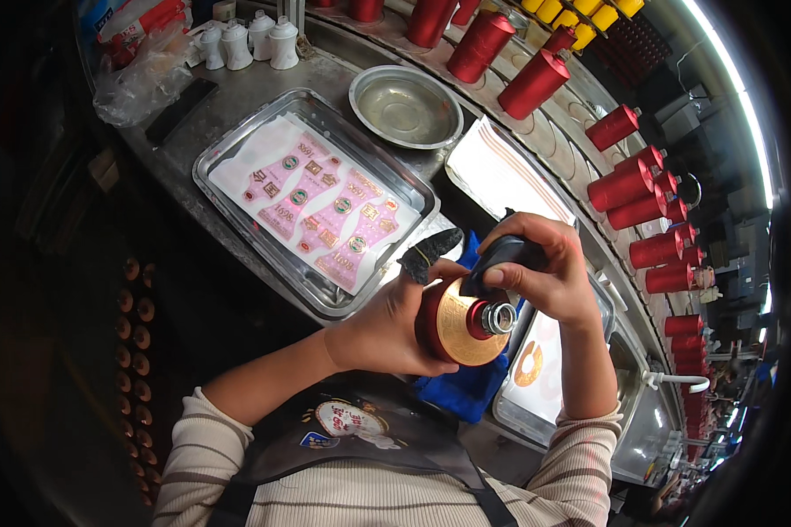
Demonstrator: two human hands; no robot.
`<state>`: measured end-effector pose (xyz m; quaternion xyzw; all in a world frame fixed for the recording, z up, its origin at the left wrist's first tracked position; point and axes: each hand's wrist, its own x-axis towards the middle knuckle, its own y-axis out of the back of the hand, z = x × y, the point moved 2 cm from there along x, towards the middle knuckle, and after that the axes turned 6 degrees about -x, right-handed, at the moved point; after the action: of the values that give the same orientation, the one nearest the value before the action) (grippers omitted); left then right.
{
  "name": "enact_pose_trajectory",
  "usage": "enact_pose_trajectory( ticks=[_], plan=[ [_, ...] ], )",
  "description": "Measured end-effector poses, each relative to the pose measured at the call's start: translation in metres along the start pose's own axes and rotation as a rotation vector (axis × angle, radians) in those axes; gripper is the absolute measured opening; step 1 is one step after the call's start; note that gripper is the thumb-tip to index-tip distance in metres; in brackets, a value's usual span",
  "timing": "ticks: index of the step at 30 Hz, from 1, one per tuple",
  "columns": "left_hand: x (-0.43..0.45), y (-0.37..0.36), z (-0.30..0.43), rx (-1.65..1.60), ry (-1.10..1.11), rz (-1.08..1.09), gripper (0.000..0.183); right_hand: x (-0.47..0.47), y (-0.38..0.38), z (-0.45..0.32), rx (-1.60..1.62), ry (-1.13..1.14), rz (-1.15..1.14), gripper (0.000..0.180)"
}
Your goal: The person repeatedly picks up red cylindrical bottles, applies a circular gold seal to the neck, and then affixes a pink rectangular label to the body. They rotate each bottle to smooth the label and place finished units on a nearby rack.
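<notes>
A red bottle (433,329) with a gold patterned band (460,329) around its shoulder is gripped in my left hand (389,329). Its open glass neck (499,318) points to the right and up towards me. Black wrapping, tied with a thin band, covers one digit of that hand. Between the thumb and fingers of my right hand (554,277) is a dark flexible pad (501,260), its lower edge touching the gold band. A blue cloth (468,388) lies below the bottle, partly hidden by it. The far side of the bottle is out of sight.
A metal tray (204,168) holds pink decal sheets. Behind it stands a metal basin (405,109) of liquid. Another tray (521,418) carries a sheet with a gold ring decal (528,363). Red bottles (534,82) line the conveyor. White bottles (282,45) stand at the back left.
</notes>
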<state>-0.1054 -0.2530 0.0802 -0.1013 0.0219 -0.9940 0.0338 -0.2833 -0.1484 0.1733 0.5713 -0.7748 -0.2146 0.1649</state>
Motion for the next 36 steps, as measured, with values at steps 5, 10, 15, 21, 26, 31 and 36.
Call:
enact_pose_trajectory(
  ticks=[5, 10, 15, 21, 26, 31, 36],
  plan=[
    [0.008, 0.004, -0.015, -0.272, 0.188, -0.076, 0.105, 0.023, 0.007, -0.006, 0.173, 0.003, -0.298, 0.033],
    [0.004, 0.009, -0.016, -0.077, 0.120, -0.038, 0.113, 0.037, 0.004, -0.011, 0.025, 0.037, -0.234, 0.027],
    [0.007, 0.009, 0.005, 0.055, 0.128, -0.101, 0.113, 0.007, -0.001, -0.005, 0.113, -0.082, -0.073, 0.022],
    [0.005, 0.007, 0.003, 0.000, -0.017, -0.071, 0.099, -0.020, -0.003, 0.000, 0.083, -0.004, 0.184, 0.022],
    [0.005, 0.004, -0.002, -0.044, -0.030, -0.050, 0.098, -0.039, -0.003, 0.009, 0.013, -0.104, 0.424, 0.020],
    [0.000, 0.002, -0.006, 0.201, -0.122, 0.038, 0.095, -0.051, -0.012, 0.022, 0.052, -0.193, 0.532, 0.021],
    [0.000, -0.003, -0.006, 0.215, -0.284, 0.079, 0.092, -0.066, -0.021, 0.016, -0.049, -0.062, 0.592, 0.020]
  ],
)
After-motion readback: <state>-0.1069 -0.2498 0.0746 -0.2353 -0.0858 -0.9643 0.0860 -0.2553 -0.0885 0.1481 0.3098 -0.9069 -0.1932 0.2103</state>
